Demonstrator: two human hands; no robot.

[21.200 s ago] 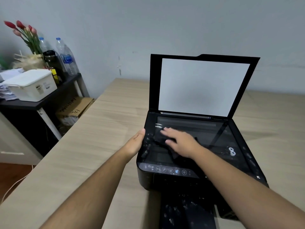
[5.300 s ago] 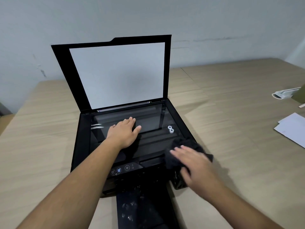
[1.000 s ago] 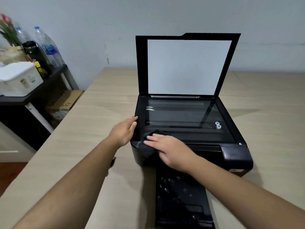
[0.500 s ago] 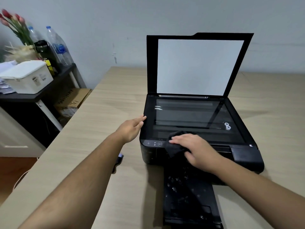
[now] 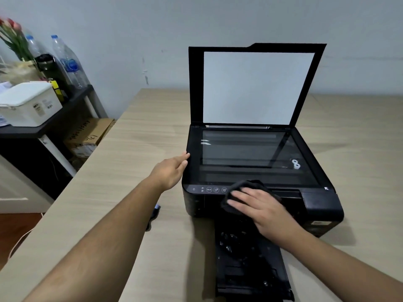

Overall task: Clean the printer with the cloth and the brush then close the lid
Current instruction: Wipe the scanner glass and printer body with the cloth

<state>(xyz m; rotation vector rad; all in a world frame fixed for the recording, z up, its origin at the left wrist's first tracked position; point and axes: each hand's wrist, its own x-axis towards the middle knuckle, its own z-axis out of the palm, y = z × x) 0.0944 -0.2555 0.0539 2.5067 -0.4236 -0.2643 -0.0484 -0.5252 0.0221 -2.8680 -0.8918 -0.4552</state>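
Note:
A black printer [image 5: 314, 162] stands on the wooden table with its lid [image 5: 257, 86] raised upright, white underside facing me. The scanner glass [image 5: 239, 149] is bare except for a small white piece [image 5: 295, 164] at its right. My right hand [image 5: 261, 210] lies flat, fingers straight, pressing a black cloth [image 5: 242, 188] against the front edge by the control panel [image 5: 209, 189]. My left hand [image 5: 171, 171] rests with straight fingers against the printer's left side. A dark object with a blue tip [image 5: 155, 211], possibly the brush, lies on the table, partly hidden by my left forearm.
The printer's black output tray [image 5: 250, 271] sticks out toward me. Left of the table, a dark side shelf [image 5: 65, 110] carries a white box [image 5: 28, 103], water bottles [image 5: 69, 62] and flowers [image 5: 13, 33]. A cardboard box [image 5: 89, 134] sits below it.
My right hand has slid the cloth along the front edge, from the left corner over the control panel toward the middle. My left hand stays on the printer's left side.

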